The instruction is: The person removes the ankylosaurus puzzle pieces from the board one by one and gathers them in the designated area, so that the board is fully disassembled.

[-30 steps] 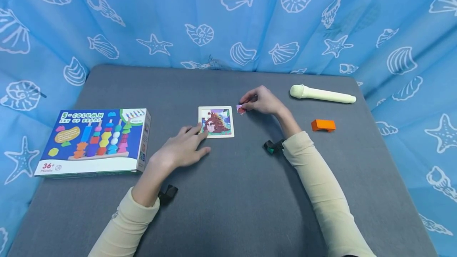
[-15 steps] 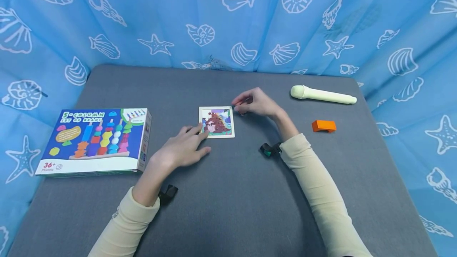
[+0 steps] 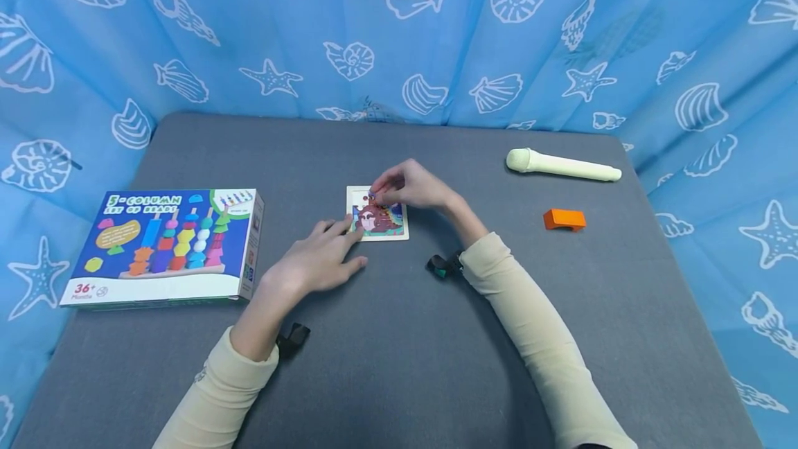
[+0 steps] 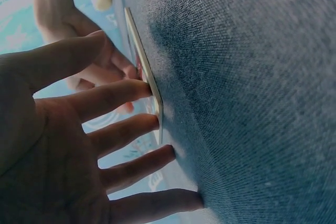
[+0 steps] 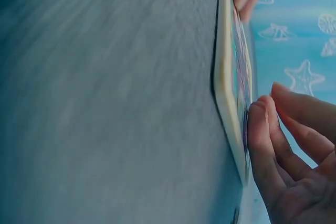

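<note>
A small square jigsaw puzzle with a pale wooden frame [image 3: 406, 226] lies mid-table, its picture a brown dinosaur with a spiky back. The upper left of its tray shows white, without pieces. My left hand [image 3: 318, 260] rests at the frame's lower left corner, fingers spread and fairly straight; in the left wrist view its fingertips touch the frame's edge [image 4: 143, 51]. Over the top of the puzzle, my right hand [image 3: 416, 186] pinches a puzzle piece [image 3: 372, 196], mostly hidden by the fingers. The right wrist view has the right fingertips [image 5: 258, 116] right at the puzzle's surface.
A bead set box [image 3: 168, 248] lies at the left of the grey table [image 3: 399, 366]. To the right are a pale green microphone-shaped toy [image 3: 564, 163] and an orange arch block [image 3: 564, 219]. A blue shell-print curtain [image 3: 374, 12] hangs behind the table.
My right hand has carried the puzzle piece left, from the table beside the frame to over the upper part of the puzzle. My left hand has stayed at the frame's corner.
</note>
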Available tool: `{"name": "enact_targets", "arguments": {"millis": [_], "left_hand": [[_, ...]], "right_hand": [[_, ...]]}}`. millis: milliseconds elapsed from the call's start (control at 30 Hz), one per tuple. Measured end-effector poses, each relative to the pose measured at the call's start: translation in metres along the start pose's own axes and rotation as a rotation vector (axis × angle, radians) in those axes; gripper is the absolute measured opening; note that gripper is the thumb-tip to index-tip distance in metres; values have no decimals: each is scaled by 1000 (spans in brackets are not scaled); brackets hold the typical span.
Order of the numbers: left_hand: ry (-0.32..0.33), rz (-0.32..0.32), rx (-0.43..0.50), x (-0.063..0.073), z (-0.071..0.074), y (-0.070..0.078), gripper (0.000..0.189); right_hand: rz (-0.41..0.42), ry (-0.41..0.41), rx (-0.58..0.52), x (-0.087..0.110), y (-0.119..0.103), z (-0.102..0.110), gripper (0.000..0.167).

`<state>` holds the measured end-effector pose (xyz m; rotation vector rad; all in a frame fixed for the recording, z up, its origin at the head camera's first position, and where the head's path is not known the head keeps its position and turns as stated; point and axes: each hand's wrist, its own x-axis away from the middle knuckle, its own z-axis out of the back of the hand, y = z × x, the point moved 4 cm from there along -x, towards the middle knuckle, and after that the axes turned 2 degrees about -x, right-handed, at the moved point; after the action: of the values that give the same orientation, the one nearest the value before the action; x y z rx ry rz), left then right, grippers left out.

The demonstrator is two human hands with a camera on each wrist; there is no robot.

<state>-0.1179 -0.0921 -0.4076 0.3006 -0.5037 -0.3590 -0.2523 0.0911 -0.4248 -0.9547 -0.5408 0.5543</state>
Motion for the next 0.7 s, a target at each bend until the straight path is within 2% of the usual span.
{"name": "enact_targets", "arguments": {"millis": [333, 567, 700], "left_hand": [[43, -12, -13, -4, 4, 0, 62], [12, -52, -43, -11, -1, 5, 67], [1, -50, -40, -13, -2, 5, 68]], "right_hand": [[-15, -20, 141, -19, -5, -11, 16], [-31, -25, 171, -21, -6, -11, 13], [-35, -30, 188, -22, -9, -11, 12]]}}
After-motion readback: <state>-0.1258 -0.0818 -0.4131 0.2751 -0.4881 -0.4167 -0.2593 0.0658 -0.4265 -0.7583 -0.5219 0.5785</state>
